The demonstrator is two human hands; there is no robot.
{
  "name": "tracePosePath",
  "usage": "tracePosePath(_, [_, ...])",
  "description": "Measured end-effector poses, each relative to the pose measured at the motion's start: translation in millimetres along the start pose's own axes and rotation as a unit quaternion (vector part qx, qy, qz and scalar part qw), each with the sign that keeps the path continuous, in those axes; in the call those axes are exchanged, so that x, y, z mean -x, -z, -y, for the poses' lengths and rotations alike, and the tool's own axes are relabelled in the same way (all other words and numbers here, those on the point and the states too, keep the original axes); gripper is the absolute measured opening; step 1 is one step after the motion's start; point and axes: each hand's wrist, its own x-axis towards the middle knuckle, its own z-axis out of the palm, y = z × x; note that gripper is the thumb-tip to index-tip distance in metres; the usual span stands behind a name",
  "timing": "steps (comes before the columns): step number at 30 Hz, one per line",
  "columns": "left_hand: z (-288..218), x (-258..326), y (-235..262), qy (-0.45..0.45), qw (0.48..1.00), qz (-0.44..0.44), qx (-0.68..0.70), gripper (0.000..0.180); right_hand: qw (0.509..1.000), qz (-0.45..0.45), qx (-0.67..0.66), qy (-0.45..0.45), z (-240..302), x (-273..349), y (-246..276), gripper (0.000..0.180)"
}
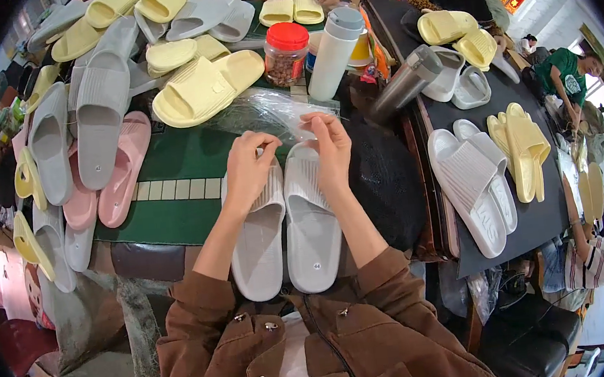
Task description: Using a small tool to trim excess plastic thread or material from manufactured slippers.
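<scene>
The fingers of the left hand [251, 170] are curled, thumb and forefinger drawn close; those of the right hand [332, 149] are bent, raised a little farther out. Whether either hand's tips meet, or pinch the clear plastic film [265, 106] just beyond them, cannot be told.

Under the wrists, side by side and toes away from the person, lies a pair of gray slippers [315, 249], its heels at the near edge of the table, close to the jacket. These look like molded foam: probably light, springy and hard to damage, best taken by the sides of the soles or by the broad straps. The film looks thin, slippery and easily torn, better held by an edge.

The slippers are plain pale gray, with ribbed straps, smooth footbeds and a small round sticker at the right one's heel. Around them spreads a green mat [193, 152] with a row of pale squares [178, 189]. Farther out are yellow slippers [195, 97], pink slippers [126, 169], a red-lidded jar [288, 55], a white bottle [333, 58] and, to the right, a steel tumbler [408, 84].
</scene>
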Motion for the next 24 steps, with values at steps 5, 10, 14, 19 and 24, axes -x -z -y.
tracePosePath(5, [-3,0,-1,0.044,0.992,-0.011,0.116,0.011,0.997,-0.012,-0.075,0.004,8,1,-4,0.016])
tracePosePath(10, [-6,-1,0,0.072,0.988,-0.013,0.135,0.011,0.984,0.042,-0.166,-0.046,20,11,4,0.018])
tracePosePath(14, [-3,-1,-2,0.045,0.989,-0.04,0.138,0.012,0.977,0.083,-0.193,-0.025,25,24,8,0.021])
tracePosePath(19, [0,-1,1,0.019,0.988,-0.067,0.139,0.013,0.994,0.027,-0.103,-0.029,44,41,-6,0.022])
tracePosePath(24, [-6,-2,1,0.006,0.988,-0.075,0.135,0.014,0.997,0.055,-0.031,-0.034,45,51,11,0.019])
